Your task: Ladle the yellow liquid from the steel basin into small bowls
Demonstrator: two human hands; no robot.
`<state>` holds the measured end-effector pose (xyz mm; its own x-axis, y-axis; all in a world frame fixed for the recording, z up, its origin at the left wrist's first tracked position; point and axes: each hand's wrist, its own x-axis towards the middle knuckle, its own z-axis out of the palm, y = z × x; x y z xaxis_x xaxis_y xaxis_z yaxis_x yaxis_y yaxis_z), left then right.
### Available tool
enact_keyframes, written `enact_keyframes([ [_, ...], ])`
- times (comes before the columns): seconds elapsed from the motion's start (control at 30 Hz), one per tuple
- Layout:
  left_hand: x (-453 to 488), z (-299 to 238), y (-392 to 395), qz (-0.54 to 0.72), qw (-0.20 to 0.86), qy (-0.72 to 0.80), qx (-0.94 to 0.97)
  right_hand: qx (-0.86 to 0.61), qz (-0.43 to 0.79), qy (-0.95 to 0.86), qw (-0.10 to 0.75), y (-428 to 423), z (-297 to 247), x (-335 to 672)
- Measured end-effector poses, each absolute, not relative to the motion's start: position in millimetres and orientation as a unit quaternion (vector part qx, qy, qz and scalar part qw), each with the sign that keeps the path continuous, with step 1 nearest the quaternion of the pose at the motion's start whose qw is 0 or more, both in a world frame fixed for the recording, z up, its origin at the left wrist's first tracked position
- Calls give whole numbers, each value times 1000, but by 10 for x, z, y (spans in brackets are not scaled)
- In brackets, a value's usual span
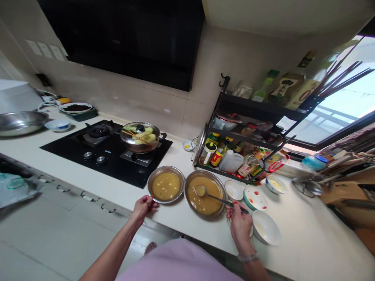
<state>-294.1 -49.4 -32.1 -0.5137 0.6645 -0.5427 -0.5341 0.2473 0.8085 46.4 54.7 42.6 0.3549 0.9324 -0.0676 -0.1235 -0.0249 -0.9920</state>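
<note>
Two round metal pans of tan liquid stand side by side at the counter's front edge. My left hand (144, 207) pinches the near-left rim of the smaller pan (149, 191), with bubbles on its liquid. Closed around the dark handle of a ladle (215, 198) is my right hand (240, 221). The ladle's bowl, with liquid in it, rests in or just over the larger pan (202, 214); I cannot tell how deep it sits. A white bowl (266, 228) and a smaller white bowl (233, 190) are close to my right hand.
A lidded pan (141, 141) with pale green food sits on the black gas hob (79, 152). Behind the larger pan stands a black rack (252, 136) crowded with bottles and jars. A strawberry-patterned bowl (256, 198) and a food bowl (276, 184) stand to the right.
</note>
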Motion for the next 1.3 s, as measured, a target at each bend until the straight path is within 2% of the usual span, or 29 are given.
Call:
enact_keyframes([
  [0.37,-2937,-310,-486,613,493,616,48,-538,456,-391,591,555,655,272],
  [0.67,-2941,-326,-481,611,490,619,56,-478,471,-473,571,534,683,-312],
  [0.97,-2954,-370,-496,621,496,604,55,-315,331,-718,525,398,587,-240],
  [1.13,-2952,-356,-492,617,492,612,56,-367,279,-730,504,518,447,112],
  [1.3,-2954,-347,-486,609,487,624,58,-426,301,-696,493,506,286,300],
])
